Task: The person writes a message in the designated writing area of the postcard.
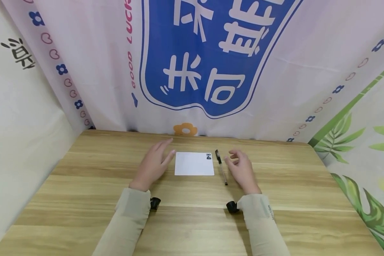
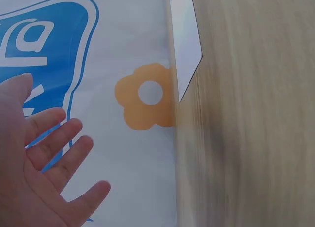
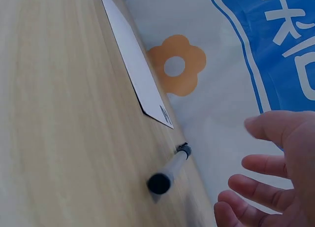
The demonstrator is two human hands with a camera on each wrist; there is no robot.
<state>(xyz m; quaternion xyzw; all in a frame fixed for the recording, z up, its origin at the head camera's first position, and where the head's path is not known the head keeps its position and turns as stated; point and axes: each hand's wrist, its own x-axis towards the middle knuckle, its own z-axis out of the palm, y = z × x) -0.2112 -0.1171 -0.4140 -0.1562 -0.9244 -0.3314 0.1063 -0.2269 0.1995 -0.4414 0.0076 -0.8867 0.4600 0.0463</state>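
A white card [image 1: 194, 164] with a small dark print in its upper right corner lies flat on the wooden table [image 1: 192, 220]. To its right rests a black-capped pen [image 1: 223, 171] with a clear barrel, slanted, cap end away from me. My left hand [image 1: 152, 165] is just left of the card, fingers spread and holding nothing. On the other side, my right hand [image 1: 240, 170] is beside the pen, its fingers loosely bent around empty air. In the right wrist view the pen [image 3: 170, 170] and the right fingers are apart.
A printed cloth [image 1: 108, 78] with a blue emblem and an orange flower [image 1: 185, 129] hangs behind the table's far edge. Leaf-patterned fabric [image 1: 364, 163] hangs at the right, pale fabric [image 1: 25, 124] at the left. Small black wrist devices [image 1: 232, 207] sit at both cuffs.
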